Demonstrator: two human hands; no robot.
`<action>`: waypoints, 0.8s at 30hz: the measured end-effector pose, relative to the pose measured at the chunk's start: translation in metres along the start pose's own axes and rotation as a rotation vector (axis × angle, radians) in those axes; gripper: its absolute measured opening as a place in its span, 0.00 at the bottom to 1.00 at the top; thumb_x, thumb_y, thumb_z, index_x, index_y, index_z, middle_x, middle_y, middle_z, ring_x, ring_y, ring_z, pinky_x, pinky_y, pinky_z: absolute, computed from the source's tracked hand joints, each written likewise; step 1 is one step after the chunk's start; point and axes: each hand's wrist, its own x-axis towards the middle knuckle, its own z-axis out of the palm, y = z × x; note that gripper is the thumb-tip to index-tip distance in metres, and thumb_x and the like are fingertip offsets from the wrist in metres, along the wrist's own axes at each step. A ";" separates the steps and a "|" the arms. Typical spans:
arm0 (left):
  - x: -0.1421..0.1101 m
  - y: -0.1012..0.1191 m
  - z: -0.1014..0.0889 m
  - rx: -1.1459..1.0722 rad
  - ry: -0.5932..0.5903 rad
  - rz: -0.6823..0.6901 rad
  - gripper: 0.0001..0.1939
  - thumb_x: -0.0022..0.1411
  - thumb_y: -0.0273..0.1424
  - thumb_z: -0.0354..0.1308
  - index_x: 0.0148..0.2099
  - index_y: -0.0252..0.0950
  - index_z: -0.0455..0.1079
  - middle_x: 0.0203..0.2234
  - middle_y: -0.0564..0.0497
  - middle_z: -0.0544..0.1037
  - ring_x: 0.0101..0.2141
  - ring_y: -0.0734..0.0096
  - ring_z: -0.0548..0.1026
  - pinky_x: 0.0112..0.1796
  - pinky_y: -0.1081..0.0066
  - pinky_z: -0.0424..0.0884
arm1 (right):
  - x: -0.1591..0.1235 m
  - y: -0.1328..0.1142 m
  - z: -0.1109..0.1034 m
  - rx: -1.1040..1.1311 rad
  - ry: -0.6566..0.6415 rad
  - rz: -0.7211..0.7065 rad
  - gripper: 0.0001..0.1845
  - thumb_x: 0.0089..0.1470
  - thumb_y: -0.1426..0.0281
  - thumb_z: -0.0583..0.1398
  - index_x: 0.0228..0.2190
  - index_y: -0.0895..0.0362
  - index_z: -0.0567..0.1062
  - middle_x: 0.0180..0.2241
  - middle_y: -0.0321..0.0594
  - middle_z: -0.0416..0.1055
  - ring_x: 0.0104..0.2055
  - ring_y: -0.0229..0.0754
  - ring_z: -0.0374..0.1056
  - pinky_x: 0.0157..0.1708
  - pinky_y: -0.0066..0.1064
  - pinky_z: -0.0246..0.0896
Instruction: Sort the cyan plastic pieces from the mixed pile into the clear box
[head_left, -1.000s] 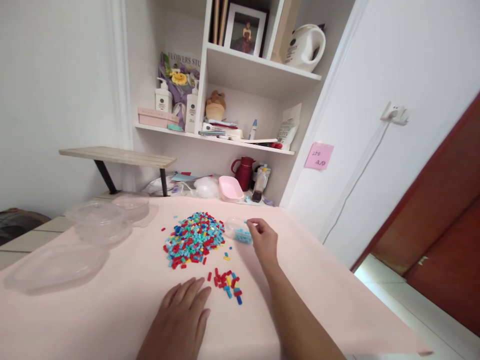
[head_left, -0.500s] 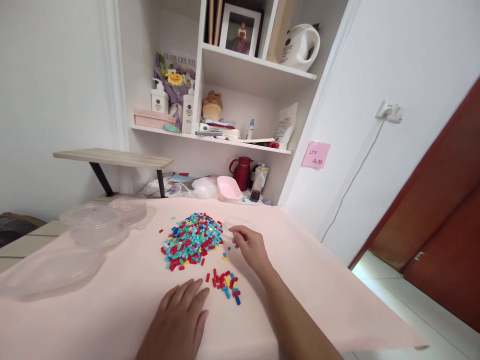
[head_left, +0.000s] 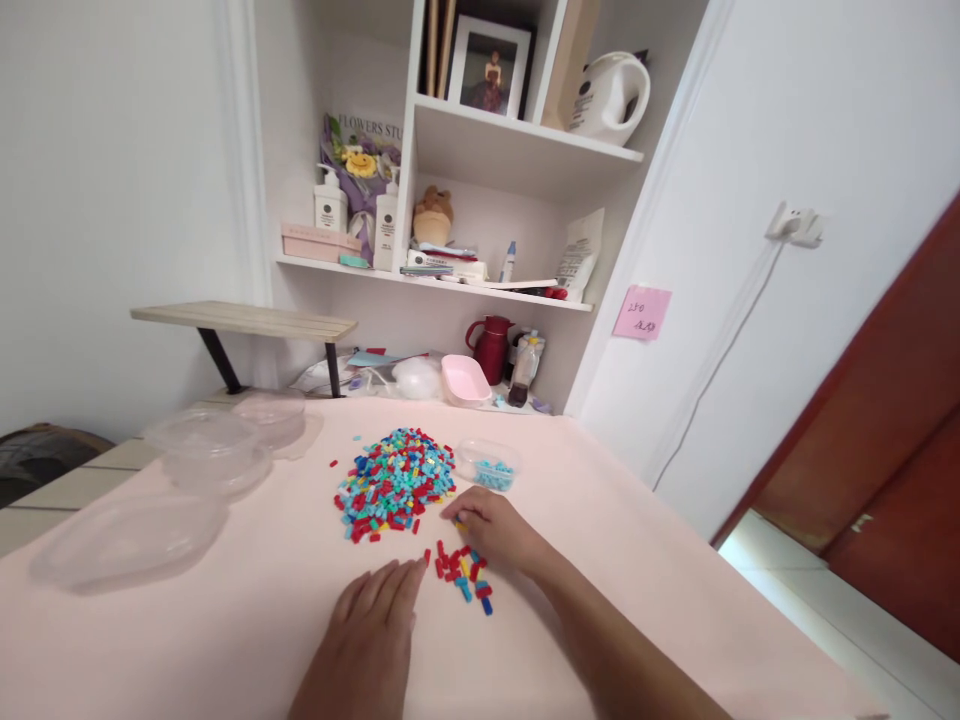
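Note:
My left hand (head_left: 367, 625) lies on the table, its fingers stretched out and its tips beside a single red brick (head_left: 427, 557). A large pile of small toy bricks (head_left: 396, 480), in red, blue, teal and yellow, lies beyond it. My right hand (head_left: 495, 528) is low over the table between that pile and a small loose group of mostly red bricks (head_left: 451, 565). Its fingers are curled towards the thumb above a bit of yellow brick (head_left: 460, 525); what they grip, if anything, is hidden. Behind this hand stands a clear container (head_left: 469, 447) with light blue bricks (head_left: 495, 474) inside.
Clear plastic containers (head_left: 202, 440) and a clear lid-like piece (head_left: 127, 545) stand on the left of the pink-covered table (head_left: 645, 600). At the back are a wooden riser (head_left: 244, 318), a pink tray (head_left: 465, 380), a red jug (head_left: 491, 350) and a bottle (head_left: 523, 370).
My right hand has come back from the clear container towards me, uncovering the light blue bricks in it. My left hand has shifted slightly, its fingertips now at the single red brick.

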 end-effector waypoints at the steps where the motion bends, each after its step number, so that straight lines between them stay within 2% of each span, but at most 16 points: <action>1: -0.001 0.001 0.001 0.001 -0.007 -0.020 0.29 0.59 0.22 0.48 0.62 0.39 0.62 0.51 0.52 0.79 0.49 0.71 0.76 0.48 0.69 0.68 | -0.003 -0.002 0.000 0.010 -0.002 0.023 0.18 0.56 0.77 0.53 0.37 0.53 0.82 0.41 0.42 0.77 0.45 0.44 0.71 0.49 0.38 0.64; 4: -0.005 0.004 0.002 0.006 -0.054 -0.081 0.36 0.54 0.16 0.43 0.65 0.35 0.58 0.52 0.51 0.78 0.51 0.73 0.75 0.49 0.71 0.68 | -0.014 -0.013 0.003 -0.018 0.005 0.029 0.16 0.59 0.73 0.53 0.40 0.53 0.81 0.43 0.43 0.75 0.47 0.46 0.69 0.50 0.39 0.62; 7: -0.009 0.005 0.006 0.013 -0.123 -0.159 0.35 0.54 0.15 0.42 0.64 0.34 0.60 0.52 0.50 0.78 0.51 0.72 0.75 0.49 0.71 0.68 | -0.026 -0.030 0.018 -0.183 -0.010 -0.068 0.12 0.56 0.68 0.60 0.43 0.51 0.79 0.45 0.41 0.73 0.51 0.49 0.65 0.52 0.42 0.57; 9: -0.010 0.005 0.008 -0.005 -0.182 -0.187 0.34 0.54 0.16 0.42 0.63 0.35 0.63 0.52 0.50 0.78 0.51 0.71 0.74 0.50 0.70 0.68 | -0.031 -0.040 0.030 -0.289 -0.013 -0.137 0.16 0.53 0.67 0.64 0.44 0.51 0.76 0.47 0.41 0.71 0.50 0.49 0.63 0.51 0.43 0.56; 11: -0.009 0.003 0.009 -0.048 -0.249 -0.190 0.33 0.55 0.17 0.43 0.62 0.38 0.65 0.53 0.50 0.77 0.53 0.70 0.73 0.52 0.68 0.68 | -0.032 -0.045 0.039 -0.390 0.012 -0.163 0.13 0.52 0.66 0.64 0.42 0.52 0.74 0.46 0.41 0.71 0.47 0.49 0.63 0.48 0.42 0.56; 14: -0.004 0.001 0.005 -0.110 -0.368 -0.200 0.32 0.54 0.17 0.43 0.59 0.41 0.68 0.56 0.51 0.75 0.55 0.67 0.72 0.55 0.64 0.66 | -0.024 -0.039 0.043 -0.535 0.052 -0.178 0.03 0.57 0.70 0.59 0.36 0.54 0.72 0.40 0.41 0.71 0.42 0.46 0.63 0.42 0.39 0.55; 18: 0.003 0.000 -0.001 -0.141 -0.484 -0.230 0.32 0.55 0.18 0.44 0.59 0.42 0.68 0.58 0.50 0.73 0.57 0.64 0.71 0.55 0.60 0.68 | -0.016 -0.013 0.026 -0.678 0.086 -0.256 0.05 0.61 0.71 0.55 0.35 0.56 0.71 0.38 0.43 0.70 0.40 0.45 0.63 0.40 0.37 0.54; 24: 0.005 0.001 0.000 -0.143 -0.493 -0.238 0.27 0.60 0.23 0.45 0.60 0.42 0.68 0.59 0.48 0.72 0.57 0.61 0.71 0.55 0.56 0.69 | -0.030 0.030 -0.026 -0.780 0.145 -0.197 0.10 0.65 0.70 0.52 0.33 0.57 0.71 0.36 0.44 0.70 0.39 0.45 0.65 0.41 0.36 0.57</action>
